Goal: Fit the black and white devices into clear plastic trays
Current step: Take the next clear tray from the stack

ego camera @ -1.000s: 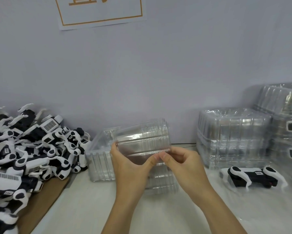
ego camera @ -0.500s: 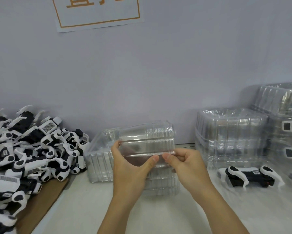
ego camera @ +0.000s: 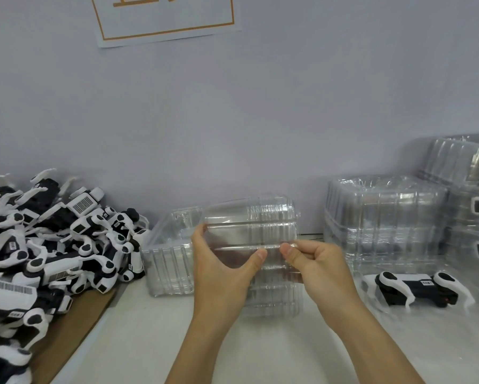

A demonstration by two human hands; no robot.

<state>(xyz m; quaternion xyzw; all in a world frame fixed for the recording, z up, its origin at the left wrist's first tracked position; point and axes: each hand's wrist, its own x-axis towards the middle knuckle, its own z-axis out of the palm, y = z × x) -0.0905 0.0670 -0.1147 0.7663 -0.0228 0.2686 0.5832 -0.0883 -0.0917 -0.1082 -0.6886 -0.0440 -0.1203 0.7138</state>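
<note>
Above the table (ego camera: 155,345), left hand (ego camera: 221,270) gripping clear tray (ego camera: 249,228), right hand (ego camera: 318,261) pinching its edge

Clear tray (ego camera: 249,231): you've raised it slightly and leveled it out.
Right hand (ego camera: 320,268): your pinch has slid toward the tray's right corner.
Left hand (ego camera: 221,270): thumb now stretched further right.

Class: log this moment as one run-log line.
hands: both hold tray stack | left grips | right pinches edge | devices: untouched

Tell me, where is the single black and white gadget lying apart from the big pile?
In the head view, the lone device lies on the white table at the right, in front of the stacked clear trays and right of the right hand.
</note>
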